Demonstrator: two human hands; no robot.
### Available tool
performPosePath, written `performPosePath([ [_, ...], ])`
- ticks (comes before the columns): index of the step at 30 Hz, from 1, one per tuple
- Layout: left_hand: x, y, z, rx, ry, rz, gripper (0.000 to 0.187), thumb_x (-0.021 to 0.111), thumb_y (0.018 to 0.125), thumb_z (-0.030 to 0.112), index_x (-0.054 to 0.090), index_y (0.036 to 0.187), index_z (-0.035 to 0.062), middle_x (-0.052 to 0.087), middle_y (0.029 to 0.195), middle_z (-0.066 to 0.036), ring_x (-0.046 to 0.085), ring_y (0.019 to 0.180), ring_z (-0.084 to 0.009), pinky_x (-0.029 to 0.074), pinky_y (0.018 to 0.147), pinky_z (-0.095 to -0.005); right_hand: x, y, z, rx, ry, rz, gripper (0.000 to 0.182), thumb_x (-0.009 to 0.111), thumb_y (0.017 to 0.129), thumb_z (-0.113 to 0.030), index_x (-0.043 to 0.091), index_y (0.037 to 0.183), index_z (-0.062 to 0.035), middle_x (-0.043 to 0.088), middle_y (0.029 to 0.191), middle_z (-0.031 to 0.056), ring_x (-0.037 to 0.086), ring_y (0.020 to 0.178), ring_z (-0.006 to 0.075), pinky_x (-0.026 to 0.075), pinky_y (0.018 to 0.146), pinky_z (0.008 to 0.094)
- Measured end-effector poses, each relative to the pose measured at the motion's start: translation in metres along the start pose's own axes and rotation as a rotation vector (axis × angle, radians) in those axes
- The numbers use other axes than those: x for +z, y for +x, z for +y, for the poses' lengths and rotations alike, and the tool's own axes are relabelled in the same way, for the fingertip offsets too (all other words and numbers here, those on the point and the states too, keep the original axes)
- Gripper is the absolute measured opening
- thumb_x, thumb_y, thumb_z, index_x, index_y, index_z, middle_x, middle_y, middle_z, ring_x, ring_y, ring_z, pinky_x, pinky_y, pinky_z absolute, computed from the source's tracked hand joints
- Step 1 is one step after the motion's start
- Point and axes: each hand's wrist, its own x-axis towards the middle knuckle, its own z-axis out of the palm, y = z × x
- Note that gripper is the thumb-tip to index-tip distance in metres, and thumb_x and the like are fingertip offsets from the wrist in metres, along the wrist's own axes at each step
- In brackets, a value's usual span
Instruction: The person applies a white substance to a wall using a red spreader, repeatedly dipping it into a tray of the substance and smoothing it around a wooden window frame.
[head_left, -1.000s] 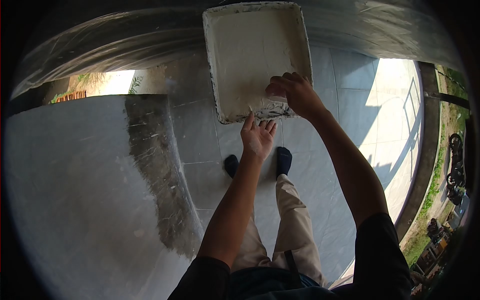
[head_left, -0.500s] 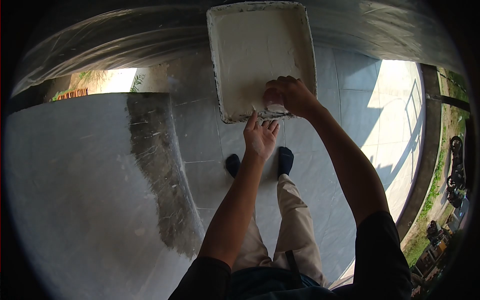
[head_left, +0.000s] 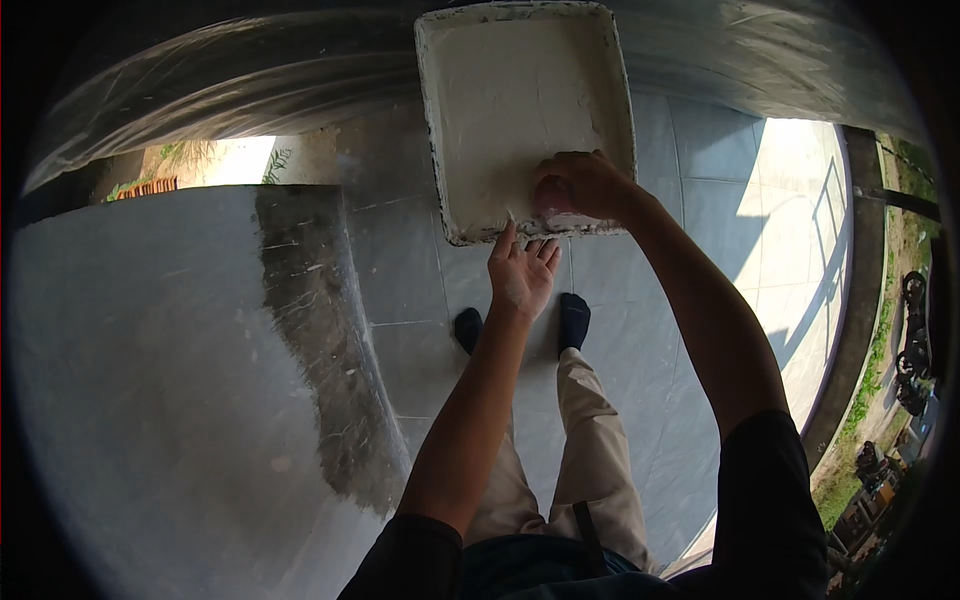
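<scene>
A rectangular tray (head_left: pixel 431 150) with dark-smeared edges holds a pale, creamy coating. My left hand (head_left: pixel 522 280) is palm up at its near edge, thumb over the rim and fingers reaching beneath it. White residue marks that palm. My right hand (head_left: pixel 595 187) is over the tray's near right corner, its fingers wrapped round a small pinkish-red, cup-like object (head_left: pixel 553 196). The object's lower end is down by the pale material along the near wall. The fingers and shadow hide part of its shape.
Grey tiled floor (head_left: pixel 630 350) lies under my feet. To the left is a grey slab surface (head_left: pixel 150 330) with a darker, rough strip (head_left: pixel 315 370) along its edge. Plastic sheeting (head_left: pixel 270 80) hangs across the top. A dark border (head_left: pixel 855 300) and parked motorcycles (head_left: pixel 912 330) are at right.
My right hand has shifted slightly to the right with the pinkish object, which now looks tilted differently. My left hand and the tray have barely moved.
</scene>
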Motion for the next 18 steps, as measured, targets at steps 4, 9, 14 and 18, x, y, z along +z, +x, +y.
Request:
performPosePath([
  [4, 0.004, -0.003, 0.000, 0.006, 0.024, -0.019, 0.092, 0.057, 0.095, 0.046, -0.001, 0.158, 0.0138, -0.005, 0.164, -0.019, 0.002, 0.152, -0.0371, 0.006, 0.123, -0.0428, 0.000, 0.003, 0.003, 0.012, -0.001, -0.034, 0.031, 0.068, 0.080, -0.028, 0.069, 0.110, -0.0229, 0.068, 0.106, 0.0018, 0.065, 0.107, 0.0226, 0.043, 0.097, 0.0416],
  [9, 0.008, -0.006, 0.002, 0.021, 0.044, -0.021, 0.091, 0.059, 0.094, 0.045, 0.004, 0.157, 0.0084, 0.000, 0.164, -0.020, 0.005, 0.152, -0.0368, 0.007, 0.123, -0.0436, -0.008, 0.005, 0.002, 0.057, 0.029, -0.096, 0.030, 0.065, 0.081, -0.027, 0.070, 0.110, -0.0241, 0.069, 0.108, 0.0011, 0.064, 0.108, 0.0224, 0.041, 0.099, 0.0409],
  [14, 0.002, -0.003, 0.003, 0.006, 0.037, -0.028, 0.087, 0.058, 0.094, 0.044, 0.009, 0.157, 0.0087, 0.004, 0.163, -0.019, 0.007, 0.152, -0.0355, 0.007, 0.123, -0.0443, -0.021, 0.000, -0.003, 0.101, 0.044, -0.095, 0.030, 0.061, 0.083, -0.019, 0.071, 0.111, -0.0217, 0.070, 0.111, 0.0036, 0.065, 0.108, 0.0242, 0.043, 0.100, 0.0411],
  [18, 0.002, -0.005, 0.003, 0.012, 0.027, -0.011, 0.085, 0.058, 0.095, 0.044, 0.012, 0.157, 0.0098, 0.007, 0.163, -0.019, 0.008, 0.151, -0.0355, 0.008, 0.123, -0.0448, -0.030, -0.004, -0.005, 0.160, 0.283, -0.034, 0.032, 0.053, 0.087, -0.006, 0.070, 0.112, -0.0157, 0.071, 0.108, 0.0111, 0.067, 0.103, 0.0302, 0.050, 0.094, 0.0404],
])
